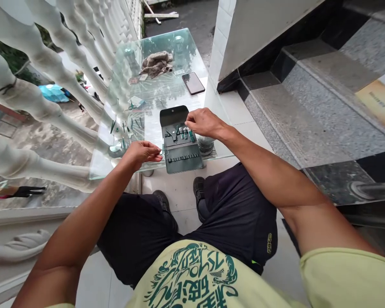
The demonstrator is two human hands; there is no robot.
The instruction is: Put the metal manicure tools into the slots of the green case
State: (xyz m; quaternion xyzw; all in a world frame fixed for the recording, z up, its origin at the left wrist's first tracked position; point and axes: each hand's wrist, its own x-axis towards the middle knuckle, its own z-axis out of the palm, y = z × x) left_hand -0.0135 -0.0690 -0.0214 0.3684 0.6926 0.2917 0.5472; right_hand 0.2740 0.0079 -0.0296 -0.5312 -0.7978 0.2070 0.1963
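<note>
An open dark manicure case (182, 164) lies at the near edge of the glass table. Its upper panel holds a pair of cuticle nippers (173, 136) and several nail clippers (191, 136), while the row of loops on its lower panel holds nothing. My left hand (141, 154) is closed on small scissors (164, 152), their finger rings showing beside the case's left edge. Above the clippers, my right hand (202, 122) is pinched at the right side of the case; its fingertips hide whatever may be between them.
Several slim green-handled tools (134, 124) lie left of the case on the glass table (179, 42). Other scissors (132, 105), a phone (193, 83) and a crumpled cloth (156, 64) lie farther back. White balusters (48, 70) stand left, stone steps (295, 102) right.
</note>
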